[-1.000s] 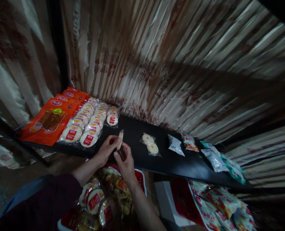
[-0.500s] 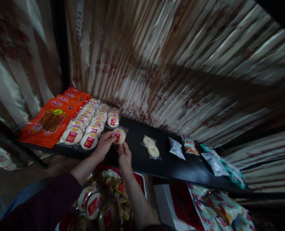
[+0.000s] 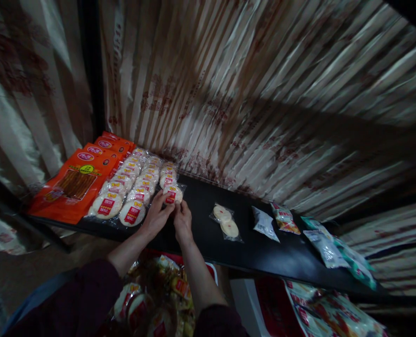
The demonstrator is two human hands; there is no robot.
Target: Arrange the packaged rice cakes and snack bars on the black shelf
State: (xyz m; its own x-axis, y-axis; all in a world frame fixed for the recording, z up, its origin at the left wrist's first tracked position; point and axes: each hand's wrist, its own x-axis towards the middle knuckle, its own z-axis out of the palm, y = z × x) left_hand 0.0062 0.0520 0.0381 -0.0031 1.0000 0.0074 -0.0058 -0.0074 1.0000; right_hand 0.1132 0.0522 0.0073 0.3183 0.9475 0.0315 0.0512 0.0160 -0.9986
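Note:
A clear-wrapped rice cracker packet [image 3: 173, 194] with a red label is held between my two hands at the near end of the third, short row. My left hand [image 3: 157, 211] pinches its near left edge. The fingers of my right hand [image 3: 182, 218] close on its near right edge. The packet overlaps or touches the packet behind it; I cannot tell which. To the left, two longer rows of the same rice cracker packets [image 3: 132, 213] lie overlapping on the black shelf [image 3: 200, 234].
Orange snack bags [image 3: 67, 182] overlap at the shelf's left end. Rightward lie a pair of wrapped crackers [image 3: 226, 221], a silver-white packet [image 3: 265, 223], a colourful packet [image 3: 285, 218] and green packets [image 3: 355, 262]. Below stand a basket [image 3: 213, 273] of mixed snacks and a white box [image 3: 248, 304]. A curtain [image 3: 229, 93] hangs behind.
My hands have moved the rice cracker packet back toward the short row, and its label now faces me more upright. The view has shifted slightly.

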